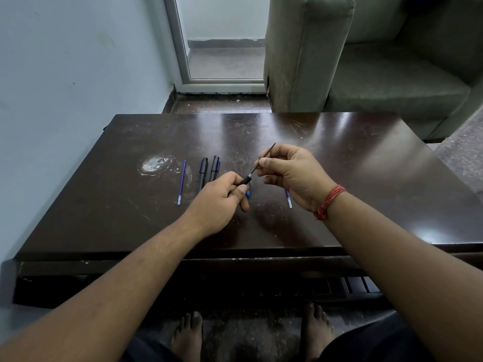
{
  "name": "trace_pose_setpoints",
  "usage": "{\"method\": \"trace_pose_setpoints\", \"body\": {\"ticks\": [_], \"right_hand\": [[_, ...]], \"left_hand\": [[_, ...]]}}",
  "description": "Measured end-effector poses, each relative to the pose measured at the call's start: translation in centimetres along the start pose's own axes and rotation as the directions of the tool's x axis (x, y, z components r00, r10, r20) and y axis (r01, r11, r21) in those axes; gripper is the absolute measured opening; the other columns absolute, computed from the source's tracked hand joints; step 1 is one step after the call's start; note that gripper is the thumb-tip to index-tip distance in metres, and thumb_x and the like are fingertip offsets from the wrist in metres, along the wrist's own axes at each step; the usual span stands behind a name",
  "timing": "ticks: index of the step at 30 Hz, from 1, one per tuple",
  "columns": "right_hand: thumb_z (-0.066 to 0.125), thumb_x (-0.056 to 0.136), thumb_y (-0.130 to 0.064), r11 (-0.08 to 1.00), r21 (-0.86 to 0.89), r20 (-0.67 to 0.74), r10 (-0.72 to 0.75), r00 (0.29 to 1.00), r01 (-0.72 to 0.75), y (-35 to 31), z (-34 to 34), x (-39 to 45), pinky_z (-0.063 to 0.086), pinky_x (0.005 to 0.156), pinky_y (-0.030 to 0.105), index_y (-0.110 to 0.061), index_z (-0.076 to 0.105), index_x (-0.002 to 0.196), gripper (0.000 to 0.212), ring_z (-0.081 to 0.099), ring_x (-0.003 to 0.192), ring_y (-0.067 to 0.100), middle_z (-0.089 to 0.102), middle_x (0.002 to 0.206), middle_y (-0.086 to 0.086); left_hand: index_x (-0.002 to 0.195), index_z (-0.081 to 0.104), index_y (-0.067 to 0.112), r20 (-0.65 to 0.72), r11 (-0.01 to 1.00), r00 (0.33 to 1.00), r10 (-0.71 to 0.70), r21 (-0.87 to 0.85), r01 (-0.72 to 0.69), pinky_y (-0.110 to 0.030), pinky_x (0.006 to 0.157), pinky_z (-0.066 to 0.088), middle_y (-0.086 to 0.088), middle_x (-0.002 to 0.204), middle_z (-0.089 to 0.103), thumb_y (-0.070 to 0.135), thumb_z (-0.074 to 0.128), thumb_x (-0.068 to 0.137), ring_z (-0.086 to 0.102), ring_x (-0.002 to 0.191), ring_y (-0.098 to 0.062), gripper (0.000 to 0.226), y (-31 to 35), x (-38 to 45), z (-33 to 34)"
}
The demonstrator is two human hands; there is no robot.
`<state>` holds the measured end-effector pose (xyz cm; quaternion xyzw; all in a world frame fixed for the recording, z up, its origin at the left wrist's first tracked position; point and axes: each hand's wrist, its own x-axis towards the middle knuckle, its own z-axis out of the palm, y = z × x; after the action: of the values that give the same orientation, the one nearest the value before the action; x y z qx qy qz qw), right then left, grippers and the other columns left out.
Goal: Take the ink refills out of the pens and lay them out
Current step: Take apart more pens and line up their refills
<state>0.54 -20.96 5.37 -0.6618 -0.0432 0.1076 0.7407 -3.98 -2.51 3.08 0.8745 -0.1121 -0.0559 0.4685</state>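
Observation:
My left hand [224,197] grips a black pen barrel [245,181] above the dark table [366,178]. My right hand [290,173] pinches a thin dark ink refill [269,150] that sticks out of that barrel and points up and away. On the table to the left lie a blue refill [182,182] and two black capped pens [202,173] [214,168], side by side. Another refill [288,201] lies partly hidden under my right hand. A small blue piece [247,193] shows just below my left fingers.
A worn pale patch [154,164] marks the tabletop left of the blue refill. A grey sofa [366,61] stands beyond the table's far right, a glass door [222,40] behind it. The wall runs along the left side. My bare feet [188,333] are under the near edge.

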Motion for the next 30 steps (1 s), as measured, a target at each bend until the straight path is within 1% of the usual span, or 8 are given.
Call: {"method": "trace_pose_setpoints", "body": {"ticks": [8, 11, 13, 15, 17, 19, 24, 30], "right_hand": [[0.066, 0.090, -0.003, 0.975, -0.223, 0.079, -0.007, 0.997, 0.024, 0.9, 0.9, 0.0, 0.046, 0.059, 0.025, -0.006, 0.068, 0.095, 0.006, 0.060, 0.079, 0.016, 0.066, 0.089, 0.009], [0.064, 0.093, -0.012, 0.946, -0.321, 0.011, -0.038, 0.999, 0.039, 0.9, 0.3, 0.6, 0.050, 0.059, 0.023, -0.011, 0.068, 0.102, 0.009, 0.064, 0.079, 0.011, 0.069, 0.092, 0.007], [0.062, 0.095, -0.016, 0.831, -0.552, -0.043, -0.112, 0.993, 0.070, 1.2, -0.3, 1.1, 0.049, 0.062, 0.021, -0.014, 0.069, 0.104, 0.011, 0.064, 0.078, 0.008, 0.070, 0.089, -0.001], [0.061, 0.094, -0.018, 0.600, -0.794, 0.005, -0.163, 0.987, 0.103, 1.9, -0.4, 1.5, 0.050, 0.070, 0.023, -0.017, 0.069, 0.105, 0.013, 0.061, 0.082, 0.010, 0.067, 0.090, -0.004], [0.059, 0.093, -0.022, 0.353, -0.923, 0.115, -0.125, 0.985, 0.153, 2.8, 0.0, 1.7, 0.051, 0.083, 0.032, -0.020, 0.066, 0.114, 0.022, 0.060, 0.094, 0.018, 0.064, 0.103, 0.000], [0.058, 0.093, -0.029, 0.180, -0.962, 0.196, -0.063, 0.979, 0.204, 3.7, 0.6, 1.9, 0.050, 0.089, 0.037, -0.025, 0.059, 0.126, 0.034, 0.057, 0.105, 0.025, 0.058, 0.115, 0.004], [0.056, 0.095, -0.030, 0.039, -0.963, 0.261, -0.112, 0.959, 0.267, 4.2, 1.2, 2.0, 0.052, 0.085, 0.040, -0.018, 0.062, 0.120, 0.028, 0.055, 0.105, 0.029, 0.055, 0.110, 0.007], [0.056, 0.096, -0.028, 0.028, -0.963, 0.264, -0.089, 0.961, 0.267, 3.8, 1.1, 1.8, 0.052, 0.082, 0.037, -0.015, 0.065, 0.111, 0.022, 0.058, 0.100, 0.028, 0.057, 0.107, 0.007]], "left_hand": [[0.094, 0.056, 0.022, -0.032, 1.000, 0.999, 0.008, -0.005, -0.008, -0.027, 0.055, 0.039, 0.005, 0.079, 0.074, 0.022, 0.045, 0.105, 0.045, 0.050, -0.007, 0.015, -0.3, 0.3, -0.1], [0.097, 0.057, 0.017, -0.075, 0.995, 0.997, -0.016, -0.096, 0.009, -0.029, 0.052, 0.038, 0.002, 0.078, 0.074, 0.023, 0.045, 0.105, 0.046, 0.051, -0.013, 0.016, -0.6, 0.5, -0.3], [0.099, 0.058, 0.014, -0.120, 0.990, 0.992, -0.038, -0.137, 0.021, -0.030, 0.049, 0.037, 0.003, 0.075, 0.073, 0.023, 0.045, 0.105, 0.044, 0.052, -0.019, 0.016, -0.8, 0.7, -0.6], [0.099, 0.058, 0.013, -0.155, 0.988, 0.986, -0.057, -0.147, 0.034, -0.029, 0.050, 0.036, 0.002, 0.072, 0.072, 0.022, 0.046, 0.105, 0.043, 0.051, -0.018, 0.016, -1.2, 0.9, -0.9], [0.098, 0.057, 0.013, -0.169, 0.986, 0.983, -0.071, -0.164, 0.043, -0.028, 0.051, 0.035, 0.000, 0.072, 0.071, 0.022, 0.046, 0.105, 0.042, 0.050, -0.015, 0.016, -1.5, 1.0, -1.1], [0.098, 0.057, 0.013, -0.174, 0.984, 0.982, -0.077, -0.170, 0.047, -0.029, 0.050, 0.035, -0.001, 0.072, 0.071, 0.022, 0.046, 0.105, 0.042, 0.050, -0.015, 0.016, -1.7, 1.0, -1.2], [0.096, 0.056, 0.012, -0.181, 0.985, 0.981, -0.075, -0.164, 0.045, -0.029, 0.050, 0.035, -0.002, 0.072, 0.071, 0.022, 0.046, 0.105, 0.041, 0.048, -0.013, 0.016, -1.6, 1.0, -1.3], [0.097, 0.057, 0.011, -0.183, 0.987, 0.980, -0.076, -0.151, 0.049, -0.028, 0.049, 0.035, -0.002, 0.073, 0.071, 0.021, 0.046, 0.105, 0.042, 0.049, -0.014, 0.017, -1.5, 0.9, -1.4]]}}
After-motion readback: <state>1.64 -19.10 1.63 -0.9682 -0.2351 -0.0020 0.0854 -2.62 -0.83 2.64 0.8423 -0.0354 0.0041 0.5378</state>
